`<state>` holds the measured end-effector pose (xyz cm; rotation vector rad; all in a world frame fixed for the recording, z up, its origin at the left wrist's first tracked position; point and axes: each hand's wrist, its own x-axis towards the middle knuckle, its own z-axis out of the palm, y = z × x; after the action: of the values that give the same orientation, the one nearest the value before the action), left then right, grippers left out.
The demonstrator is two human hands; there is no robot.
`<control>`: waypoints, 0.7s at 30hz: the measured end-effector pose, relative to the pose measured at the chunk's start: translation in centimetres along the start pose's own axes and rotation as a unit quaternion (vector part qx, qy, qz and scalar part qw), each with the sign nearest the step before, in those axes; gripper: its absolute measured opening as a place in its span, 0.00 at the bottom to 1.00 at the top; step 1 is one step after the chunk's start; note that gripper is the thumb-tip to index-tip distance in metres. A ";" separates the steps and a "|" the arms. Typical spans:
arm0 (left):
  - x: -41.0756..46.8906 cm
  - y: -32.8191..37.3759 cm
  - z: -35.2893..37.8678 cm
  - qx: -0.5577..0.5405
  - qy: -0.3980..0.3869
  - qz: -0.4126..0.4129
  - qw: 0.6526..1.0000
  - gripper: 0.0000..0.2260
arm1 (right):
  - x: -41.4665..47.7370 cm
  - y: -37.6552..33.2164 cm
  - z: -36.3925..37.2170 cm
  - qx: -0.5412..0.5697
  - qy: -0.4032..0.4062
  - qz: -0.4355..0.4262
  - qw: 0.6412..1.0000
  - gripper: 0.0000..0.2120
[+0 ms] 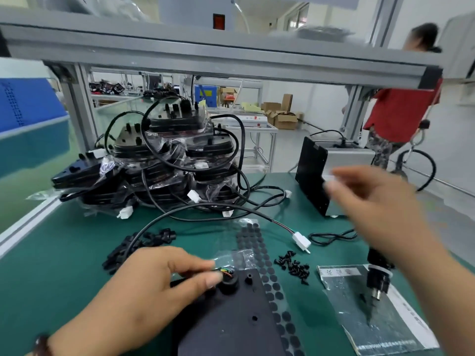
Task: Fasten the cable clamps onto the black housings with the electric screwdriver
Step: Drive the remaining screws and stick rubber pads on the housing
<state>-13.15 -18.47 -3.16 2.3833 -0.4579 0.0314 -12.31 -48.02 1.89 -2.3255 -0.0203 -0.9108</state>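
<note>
Head view: a flat, matte black housing (231, 319) with small round holes lies on the green table (51, 278) at the near edge, its long side running away from the viewer and its near end cut off by the frame. The left hand (144, 286) pinches a black cable (154, 224) between thumb and forefinger where its coloured wires enter a round boss on the housing. The right hand (372, 199) is motion-blurred, fingers reaching left; I cannot tell its grip. Beneath its forearm the electric screwdriver (377, 278) stands nearly upright, bit pointing down at a crinkled foil bag (385, 330), its upper body hidden. Between the hands lie a heap of small black screws (293, 265) and a sheet of round black pads (259, 242); black plastic cable clamps (133, 247) lie beyond the left hand.
</note>
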 end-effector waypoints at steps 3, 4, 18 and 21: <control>2.8 -0.2 -0.9 -0.084 -0.019 -0.075 0.993 0.13 | 0.0 -3.1 5.0 0.030 -0.294 0.041 0.954 0.08; 4.1 -0.1 -0.8 -0.147 -0.025 -0.125 0.981 0.10 | 0.1 -3.4 6.9 0.002 -0.339 0.048 0.940 0.10; 12.2 0.8 3.2 -0.350 -0.089 -0.319 0.876 0.09 | -1.8 -1.4 13.7 -0.059 -0.326 0.111 0.937 0.21; 12.8 1.3 3.1 -0.357 -0.034 -0.335 0.871 0.11 | -1.9 -1.2 13.8 -0.101 -0.310 0.098 0.940 0.17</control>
<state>-1.85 -25.43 -2.85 1.6850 0.3159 -0.4603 -5.66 -38.88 -6.37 -2.6568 0.0437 -0.0585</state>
